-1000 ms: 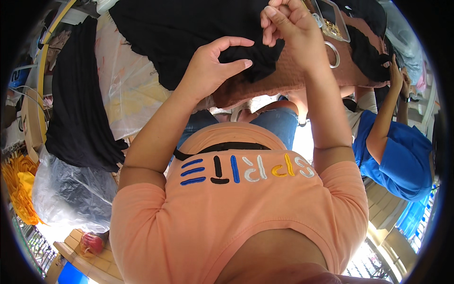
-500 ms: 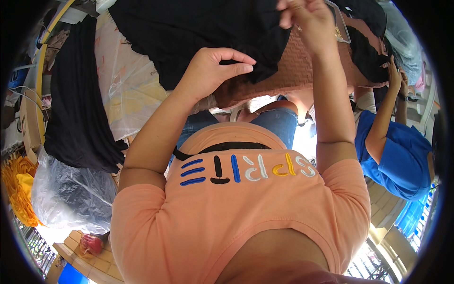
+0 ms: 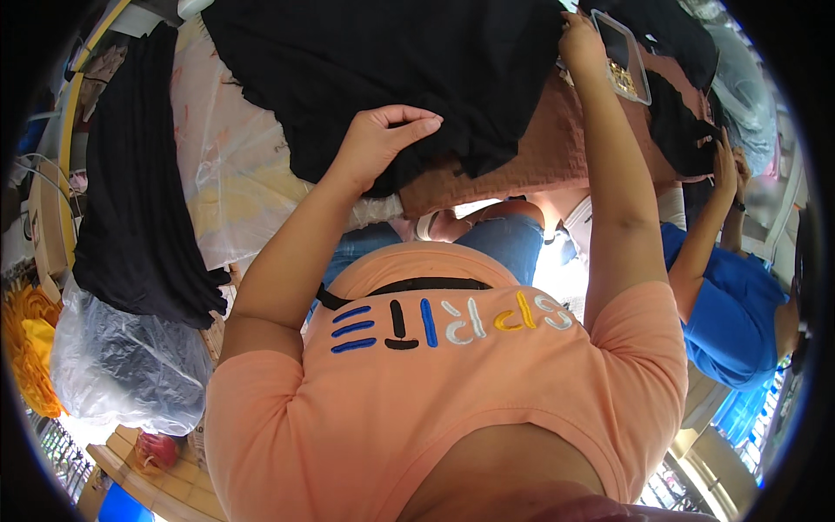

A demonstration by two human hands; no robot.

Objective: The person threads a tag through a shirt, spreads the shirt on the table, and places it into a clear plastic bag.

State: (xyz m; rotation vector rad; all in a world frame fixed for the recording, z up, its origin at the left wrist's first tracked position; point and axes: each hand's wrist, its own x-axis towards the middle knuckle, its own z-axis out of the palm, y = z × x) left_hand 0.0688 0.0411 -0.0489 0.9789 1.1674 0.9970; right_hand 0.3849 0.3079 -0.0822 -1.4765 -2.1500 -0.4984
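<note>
A large black garment [image 3: 391,70] lies spread over a brown textured cloth [image 3: 539,152] on the table in front of me. My left hand [image 3: 383,139] curls over the garment's near edge and pinches it between thumb and fingers. My right hand [image 3: 581,43] reaches far out and grips the garment's right edge. It is beside a clear plastic box [image 3: 622,61] that holds small golden pieces. My orange shirt fills the lower half of the view.
A person in a blue shirt [image 3: 731,296] sits at the right with both hands raised to more black cloth [image 3: 683,130]. Black fabric [image 3: 139,200] hangs at the left above a clear plastic bag [image 3: 122,365]. Yellow material [image 3: 26,348] and a red round object [image 3: 156,448] are at lower left.
My right hand has moved up and to the right along the black garment, drawing it wider. My left hand has stayed on the near edge, with its fingers still curled.
</note>
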